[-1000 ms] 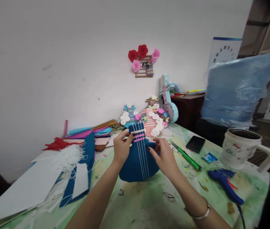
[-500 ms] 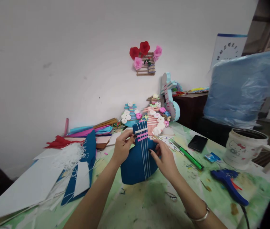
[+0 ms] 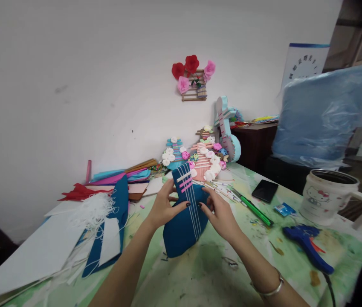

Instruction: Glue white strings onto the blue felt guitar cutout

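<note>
A dark blue lute-shaped craft piece (image 3: 181,232) is held up, tilted, above the table's middle. White strings run along its front, crossed near the top by one white strip and several pink ones. My left hand (image 3: 164,207) grips its left edge by the neck, thumb lying across the front. At the right edge my right hand (image 3: 217,209) closes on the body, thumb in front near the strings. The fingers behind the piece are partly hidden.
Left lie blue felt (image 3: 121,200), tangled white string (image 3: 96,207) and white board (image 3: 36,251). Flower-trimmed lute crafts (image 3: 176,155) stand behind. Rightward are a green cutter (image 3: 256,212), phone (image 3: 265,191), mug (image 3: 324,200) and blue glue gun (image 3: 307,247) with a cord.
The craft piece has tilted, its neck leaning left. My left thumb has moved down onto the strings, and my right thumb has shifted slightly left toward them.
</note>
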Available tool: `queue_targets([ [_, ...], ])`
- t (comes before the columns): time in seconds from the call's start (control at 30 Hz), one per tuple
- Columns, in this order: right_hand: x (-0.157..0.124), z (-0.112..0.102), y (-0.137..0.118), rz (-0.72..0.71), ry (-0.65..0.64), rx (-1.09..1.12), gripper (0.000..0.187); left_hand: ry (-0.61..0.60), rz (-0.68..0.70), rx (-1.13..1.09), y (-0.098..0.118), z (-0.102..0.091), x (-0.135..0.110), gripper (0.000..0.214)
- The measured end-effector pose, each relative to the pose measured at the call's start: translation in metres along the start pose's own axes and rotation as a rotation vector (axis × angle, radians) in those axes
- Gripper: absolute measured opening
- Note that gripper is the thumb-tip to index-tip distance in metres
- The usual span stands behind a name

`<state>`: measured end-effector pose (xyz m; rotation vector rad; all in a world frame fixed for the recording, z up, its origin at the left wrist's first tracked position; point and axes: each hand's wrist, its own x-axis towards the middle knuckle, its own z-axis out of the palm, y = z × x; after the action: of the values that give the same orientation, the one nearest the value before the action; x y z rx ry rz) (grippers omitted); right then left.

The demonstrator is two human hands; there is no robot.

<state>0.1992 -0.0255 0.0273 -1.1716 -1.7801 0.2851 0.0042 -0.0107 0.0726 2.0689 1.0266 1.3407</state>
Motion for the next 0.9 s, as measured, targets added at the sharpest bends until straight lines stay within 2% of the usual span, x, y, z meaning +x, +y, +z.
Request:
queue_targets([
  [0.07,-0.007,0.004,0.001,0.054,-0.025,0.033,0.035,-0.025,-0.074,0.028,0.001,-0.002,-0.005,0.058],
  [0.17,-0.018,0.012,0.005,0.118,-0.045,0.095,0.027,-0.069,-0.235,0.067,0.003,-0.01,-0.011,0.033],
  [0.27,-0.03,0.023,0.011,0.148,-0.04,0.154,0.017,-0.076,-0.36,-0.003,-0.001,-0.018,-0.016,0.03],
  [0.43,-0.045,0.038,0.019,0.162,-0.012,0.207,0.01,0.044,-0.489,-0.275,-0.023,-0.027,-0.018,0.032],
  [0.57,-0.053,0.042,0.026,0.238,0.149,0.202,0.024,0.252,-0.577,-0.45,-0.035,-0.04,-0.016,0.034],
  [0.63,-0.054,0.042,0.027,0.309,0.185,0.328,0.037,0.317,-0.59,-0.478,-0.035,-0.047,-0.015,0.035],
  [0.7,-0.053,0.043,0.026,0.373,0.102,0.572,0.049,0.346,-0.594,-0.491,-0.034,-0.054,-0.015,0.036],
  [0.77,-0.052,0.043,0.024,0.402,-0.054,0.792,0.053,0.349,-0.595,-0.514,-0.032,-0.058,-0.015,0.038],
  [0.83,-0.051,0.044,0.022,0.417,-0.18,0.914,0.054,0.327,-0.58,-0.54,-0.03,-0.059,-0.015,0.04],
  [0.9,-0.052,0.045,0.02,0.434,-0.249,0.992,0.055,0.299,-0.555,-0.562,-0.03,-0.058,-0.015,0.042],
])
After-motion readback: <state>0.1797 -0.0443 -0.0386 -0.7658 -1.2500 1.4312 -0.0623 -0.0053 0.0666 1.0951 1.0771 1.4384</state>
